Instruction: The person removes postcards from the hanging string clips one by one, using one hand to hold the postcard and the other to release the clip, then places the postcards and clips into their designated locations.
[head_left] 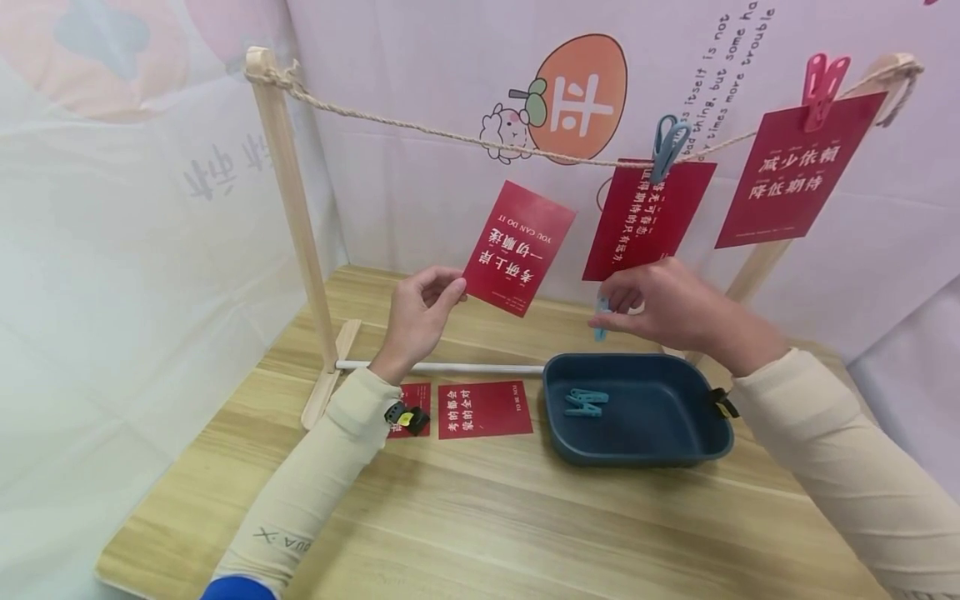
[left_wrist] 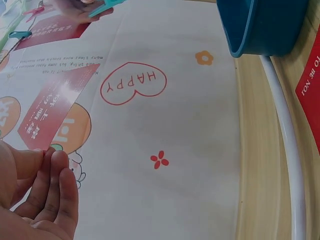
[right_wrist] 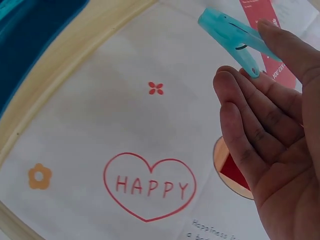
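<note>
My left hand (head_left: 423, 312) pinches a red card (head_left: 519, 248) by its lower left corner, holding it just below the rope (head_left: 420, 127). In the left wrist view, thumb and fingertips meet on the edge of that card (left_wrist: 57, 107). My right hand (head_left: 667, 304) pinches a light blue clothespin (head_left: 602, 317) above the basin. The right wrist view shows this clothespin (right_wrist: 235, 37) between thumb and fingertips. A blue-grey clothespin (head_left: 666, 150) fixes one red card (head_left: 645, 221) to the rope. Farther right, a pink clothespin (head_left: 823, 92) fixes another red card (head_left: 798, 179).
A dark blue basin (head_left: 637, 454) on the wooden table (head_left: 480, 517) contains several light blue clothespins (head_left: 587, 402). Two red cards lie left of it, one a whole card (head_left: 487, 410), the other partly behind my left wrist. Wooden posts (head_left: 296, 208) carry the rope, and a white rod (head_left: 480, 367) runs low between them.
</note>
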